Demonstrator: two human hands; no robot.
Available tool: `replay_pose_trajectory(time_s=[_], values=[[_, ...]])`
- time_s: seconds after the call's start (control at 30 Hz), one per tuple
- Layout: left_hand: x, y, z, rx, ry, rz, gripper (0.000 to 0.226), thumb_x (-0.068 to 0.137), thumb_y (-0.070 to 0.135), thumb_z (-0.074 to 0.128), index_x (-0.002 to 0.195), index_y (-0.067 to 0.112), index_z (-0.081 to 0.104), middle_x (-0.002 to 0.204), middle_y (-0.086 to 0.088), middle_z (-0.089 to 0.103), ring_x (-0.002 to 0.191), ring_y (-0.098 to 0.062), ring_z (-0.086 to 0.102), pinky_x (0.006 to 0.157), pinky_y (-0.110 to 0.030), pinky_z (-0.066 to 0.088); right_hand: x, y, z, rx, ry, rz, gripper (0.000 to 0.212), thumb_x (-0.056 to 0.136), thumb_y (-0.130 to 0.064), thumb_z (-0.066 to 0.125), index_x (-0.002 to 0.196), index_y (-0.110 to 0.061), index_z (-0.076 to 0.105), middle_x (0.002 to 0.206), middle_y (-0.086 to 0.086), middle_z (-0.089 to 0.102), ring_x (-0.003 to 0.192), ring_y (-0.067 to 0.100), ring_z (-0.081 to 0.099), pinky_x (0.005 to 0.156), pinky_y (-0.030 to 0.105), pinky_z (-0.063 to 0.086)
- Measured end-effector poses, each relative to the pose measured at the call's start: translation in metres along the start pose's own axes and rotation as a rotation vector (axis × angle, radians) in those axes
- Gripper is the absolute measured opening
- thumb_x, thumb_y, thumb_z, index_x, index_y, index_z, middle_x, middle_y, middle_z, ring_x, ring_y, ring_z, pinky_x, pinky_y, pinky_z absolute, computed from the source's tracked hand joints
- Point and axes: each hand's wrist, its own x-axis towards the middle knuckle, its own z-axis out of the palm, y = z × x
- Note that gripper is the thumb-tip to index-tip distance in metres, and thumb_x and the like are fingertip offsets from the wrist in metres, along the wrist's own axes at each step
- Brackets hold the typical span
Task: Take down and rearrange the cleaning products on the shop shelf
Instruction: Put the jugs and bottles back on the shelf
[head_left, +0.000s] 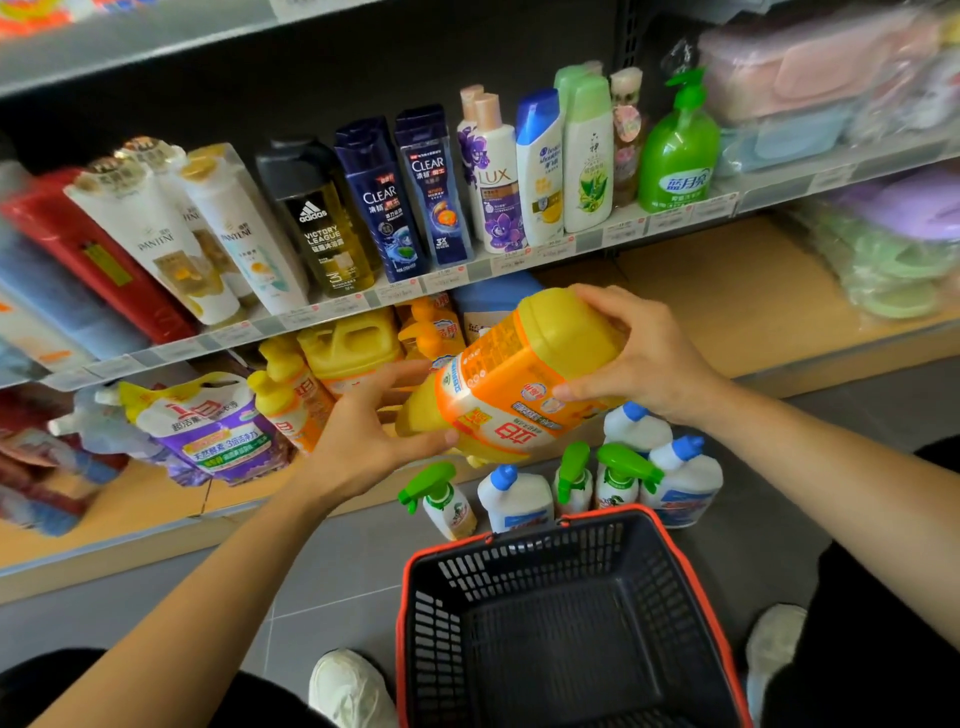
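A large yellow detergent jug (511, 382) with an orange label is tilted on its side in mid-air, in front of the bottom shelf (727, 291). My left hand (369, 436) grips its lower end and my right hand (641, 353) holds its upper end. Several more yellow bottles (332, 364) and a purple refill pouch (208, 426) remain on the bottom shelf. Green-trigger spray bottles (441, 499) and white bottles with blue caps (519, 496) stand on the floor beneath the jug.
A dark shopping basket with a red rim (566, 623) sits empty on the grey floor between my feet. The shelf above (587, 241) holds a row of shampoo and soap bottles. Wrapped plastic goods (893, 244) lie at the right.
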Motion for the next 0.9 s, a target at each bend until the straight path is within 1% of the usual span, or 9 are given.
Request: replay_pose_trajectory(time_s=[0.1, 0.2, 0.33, 0.43, 0.5, 0.6, 0.67, 0.77, 0.9], values=[[0.0, 0.013, 0.015, 0.165, -0.051, 0.148, 0.089, 0.061, 0.064, 0.082, 0.141, 0.04, 0.05, 0.134, 0.024, 0.059, 0.121, 0.002, 0.057, 0.099, -0.031, 0.052, -0.003, -0.004, 0.006, -0.156, -0.051, -0.027, 0.101, 0.05, -0.028, 0.098, 0.14, -0.017, 0.053, 0.121, -0.001, 0.053, 0.109, 0.01, 0.054, 0.089, 0.022, 0.044], [0.002, 0.021, 0.031, 0.236, -0.09, 0.236, 0.1, 0.063, 0.063, 0.083, 0.148, 0.031, 0.042, 0.136, 0.014, 0.06, 0.122, -0.006, 0.059, 0.097, -0.038, 0.054, -0.008, -0.008, 0.015, -0.22, -0.122, -0.11, 0.094, 0.05, -0.03, 0.099, 0.135, -0.027, 0.056, 0.118, -0.004, 0.053, 0.107, 0.007, 0.054, 0.087, 0.011, 0.041], [0.0, 0.021, 0.04, 0.266, -0.054, 0.259, 0.094, 0.061, 0.059, 0.087, 0.138, 0.018, 0.052, 0.124, 0.003, 0.068, 0.11, -0.015, 0.065, 0.087, -0.045, 0.056, -0.013, -0.006, 0.025, -0.236, -0.201, -0.16, 0.093, 0.052, -0.037, 0.098, 0.135, -0.032, 0.057, 0.123, -0.006, 0.055, 0.116, 0.004, 0.052, 0.096, 0.014, 0.039], [-0.005, 0.011, 0.042, 0.206, -0.03, 0.237, 0.089, 0.059, 0.054, 0.09, 0.133, 0.015, 0.058, 0.118, 0.002, 0.07, 0.106, -0.016, 0.067, 0.083, -0.046, 0.057, -0.017, 0.0, 0.029, -0.195, -0.25, -0.137, 0.094, 0.059, -0.043, 0.093, 0.142, -0.036, 0.051, 0.132, -0.014, 0.052, 0.125, -0.001, 0.047, 0.103, 0.012, 0.036], [-0.007, 0.007, 0.044, 0.197, 0.006, 0.214, 0.085, 0.058, 0.055, 0.089, 0.129, 0.018, 0.061, 0.115, 0.005, 0.071, 0.102, -0.012, 0.068, 0.081, -0.044, 0.057, -0.022, 0.004, 0.033, -0.237, -0.266, -0.184, 0.092, 0.07, -0.043, 0.087, 0.149, -0.038, 0.041, 0.144, -0.019, 0.044, 0.136, -0.004, 0.037, 0.113, 0.02, 0.031], [-0.008, 0.005, 0.045, 0.288, 0.081, 0.219, 0.08, 0.057, 0.061, 0.086, 0.125, 0.025, 0.061, 0.108, 0.01, 0.072, 0.092, -0.007, 0.067, 0.076, -0.039, 0.057, -0.03, 0.009, 0.041, -0.414, -0.249, -0.319, 0.081, 0.086, -0.035, 0.075, 0.154, -0.033, 0.031, 0.16, -0.009, 0.029, 0.148, 0.007, 0.022, 0.12, 0.048, 0.025], [-0.009, 0.005, 0.042, 0.36, 0.109, 0.249, 0.083, 0.058, 0.066, 0.082, 0.129, 0.028, 0.06, 0.107, 0.011, 0.072, 0.089, -0.005, 0.066, 0.074, -0.034, 0.057, -0.032, 0.009, 0.042, -0.437, -0.232, -0.384, 0.068, 0.094, -0.032, 0.067, 0.153, -0.028, 0.035, 0.161, -0.003, 0.028, 0.149, 0.012, 0.022, 0.119, 0.046, 0.027], [-0.012, 0.004, 0.04, 0.513, 0.14, 0.355, 0.087, 0.063, 0.067, 0.08, 0.135, 0.026, 0.055, 0.106, 0.004, 0.074, 0.086, -0.016, 0.071, 0.067, -0.036, 0.058, -0.031, 0.004, 0.038, -0.45, -0.2, -0.489, 0.051, 0.097, -0.033, 0.061, 0.145, -0.022, 0.05, 0.153, 0.002, 0.041, 0.14, 0.015, 0.037, 0.112, 0.035, 0.036], [-0.014, 0.003, 0.041, 0.679, 0.195, 0.453, 0.088, 0.066, 0.058, 0.087, 0.138, 0.02, 0.056, 0.106, 0.0, 0.075, 0.081, -0.02, 0.072, 0.063, -0.026, 0.05, -0.033, -0.003, 0.042, -0.545, -0.229, -0.638, 0.039, 0.097, -0.027, 0.065, 0.134, -0.017, 0.062, 0.148, 0.007, 0.049, 0.137, 0.024, 0.043, 0.106, 0.045, 0.041]])
